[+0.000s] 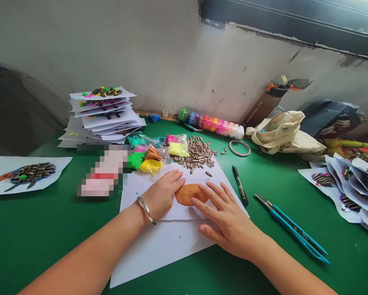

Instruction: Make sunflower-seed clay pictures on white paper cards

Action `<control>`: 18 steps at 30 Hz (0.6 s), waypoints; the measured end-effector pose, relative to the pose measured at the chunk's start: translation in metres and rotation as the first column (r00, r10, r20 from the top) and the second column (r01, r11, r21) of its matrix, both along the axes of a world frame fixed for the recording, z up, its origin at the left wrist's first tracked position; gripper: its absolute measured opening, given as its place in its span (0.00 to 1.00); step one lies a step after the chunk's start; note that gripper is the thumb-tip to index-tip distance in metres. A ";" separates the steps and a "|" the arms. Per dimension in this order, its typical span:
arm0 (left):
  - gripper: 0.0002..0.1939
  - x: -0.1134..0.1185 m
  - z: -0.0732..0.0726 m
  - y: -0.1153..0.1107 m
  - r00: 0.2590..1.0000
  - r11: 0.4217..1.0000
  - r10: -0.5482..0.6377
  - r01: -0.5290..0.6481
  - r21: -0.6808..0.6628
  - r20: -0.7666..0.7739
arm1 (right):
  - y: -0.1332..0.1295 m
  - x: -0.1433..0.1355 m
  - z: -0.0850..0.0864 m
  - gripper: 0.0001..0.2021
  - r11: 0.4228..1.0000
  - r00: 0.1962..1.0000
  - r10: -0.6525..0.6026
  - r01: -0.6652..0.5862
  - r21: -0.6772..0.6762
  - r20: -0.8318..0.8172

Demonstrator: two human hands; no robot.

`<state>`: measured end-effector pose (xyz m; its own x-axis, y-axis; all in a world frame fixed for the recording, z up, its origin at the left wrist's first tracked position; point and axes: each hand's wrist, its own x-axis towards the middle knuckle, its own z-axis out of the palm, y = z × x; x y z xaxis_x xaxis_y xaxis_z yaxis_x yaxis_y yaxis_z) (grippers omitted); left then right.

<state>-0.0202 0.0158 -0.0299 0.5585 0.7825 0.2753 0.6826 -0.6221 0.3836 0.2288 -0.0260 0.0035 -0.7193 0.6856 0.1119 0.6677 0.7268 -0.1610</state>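
Observation:
A flat orange clay oval [188,195] lies on white paper [159,246], with thin drawn lines below it. My left hand [164,194] rests at the oval's left edge, its fingers close together and bent, a silver bracelet on the wrist; whatever its fingertips may hold is hidden. Over the oval's right side, my right hand [225,215] is spread, its fingertips at the clay and nothing gripped. Behind the hands are striped sunflower seeds [199,151] in a heap and small bags of coloured clay [151,159].
Stacked seed pictures [107,119] stand at the back left, more papers [350,188] at the right. A black pen [239,184], a blue cutter [294,229], a tape ring [239,148] and a cloth bag [288,135] lie on the right. A finished bird picture [30,174] is far left.

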 end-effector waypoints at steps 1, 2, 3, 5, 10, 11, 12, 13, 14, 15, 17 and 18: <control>0.24 -0.001 0.001 0.000 1.000 1.000 0.000 0.000 0.015 0.004 | -0.001 0.001 -0.002 0.25 1.000 1.000 0.016 -0.016 0.015 0.005; 0.24 -0.001 0.002 -0.001 1.000 1.000 0.000 0.000 0.027 0.009 | -0.003 0.001 -0.004 0.26 0.999 1.000 0.026 -0.026 0.029 0.007; 0.24 -0.002 0.005 -0.002 1.000 0.999 -0.001 0.000 0.032 0.017 | -0.003 0.000 -0.006 0.26 0.999 0.999 0.030 -0.031 0.039 0.009; 0.24 -0.003 0.010 -0.004 0.999 0.999 -0.007 0.006 0.035 0.040 | -0.003 -0.001 -0.009 0.26 0.999 0.999 0.032 -0.033 0.039 0.023; 0.24 -0.004 0.021 -0.013 0.998 0.997 -0.063 0.062 0.035 0.012 | 0.000 -0.001 -0.010 0.25 0.998 0.998 0.057 -0.057 0.015 0.008; 0.24 -0.003 0.022 -0.014 0.997 0.996 -0.080 0.080 0.033 0.006 | 0.001 0.001 -0.010 0.25 0.999 0.999 0.046 -0.046 0.021 -0.018; 0.23 -0.003 0.022 -0.014 0.995 0.995 -0.096 0.096 0.030 0.004 | 0.001 0.003 -0.010 0.26 0.999 0.998 0.028 -0.027 0.033 -0.048; 0.23 -0.002 0.023 -0.015 0.994 0.994 -0.109 0.108 0.026 0.003 | 0.001 0.004 -0.010 0.25 0.999 0.997 0.008 -0.005 0.049 -0.079; 0.23 -0.002 0.023 -0.015 0.993 0.993 -0.116 0.116 0.020 0.003 | 0.001 0.005 -0.010 0.25 0.998 0.994 -0.008 0.015 0.064 -0.107; 0.23 -0.002 0.023 -0.015 0.993 0.993 -0.119 0.119 0.013 0.001 | 0.001 0.006 -0.009 0.24 0.997 0.992 -0.016 0.025 0.071 -0.124; 0.23 -0.001 0.023 -0.014 0.993 0.993 -0.122 0.122 0.004 -0.004 | 0.001 0.005 -0.008 0.22 0.998 0.991 -0.008 0.016 0.053 -0.133; 0.22 -0.001 0.023 -0.014 0.993 0.993 -0.119 0.119 0.005 -0.004 | 0.001 0.004 -0.007 0.20 0.999 0.991 -0.005 0.009 0.034 -0.133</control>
